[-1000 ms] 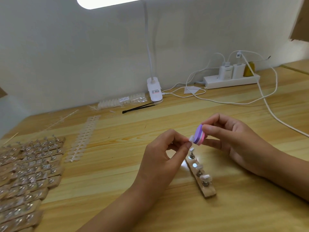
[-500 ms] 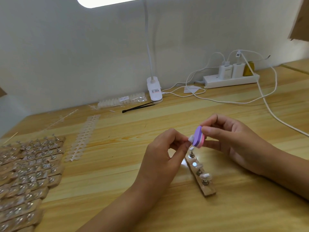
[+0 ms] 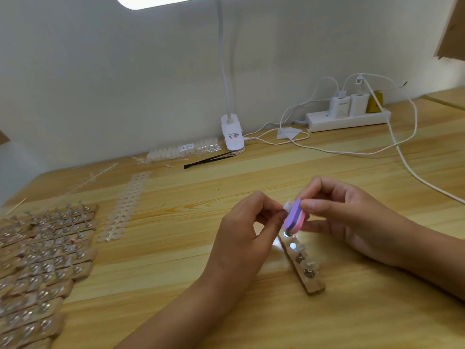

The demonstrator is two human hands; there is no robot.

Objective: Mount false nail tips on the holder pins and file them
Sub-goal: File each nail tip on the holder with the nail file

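My left hand (image 3: 247,230) pinches a small clear nail tip (image 3: 287,205) between thumb and fingertips above the table. My right hand (image 3: 344,217) grips a purple and pink file block (image 3: 294,219) and holds it against the tip. Just below them lies a short wooden holder strip (image 3: 310,280) with metal pins; a mounted clear tip (image 3: 310,263) sits on a pin near its front end. The strip's far end is partly hidden by the file block.
Many wooden holder strips with mounted tips (image 3: 42,258) cover the left of the table. A sheet of nail tips (image 3: 123,210), a bag of tips (image 3: 186,150), black tweezers (image 3: 208,159), a lamp clamp (image 3: 232,137) and a power strip (image 3: 348,119) with white cables lie further back.
The file block has slid slightly downward along the nail tip and tilted. Both hands stay in nearly the same place above the holder strip.
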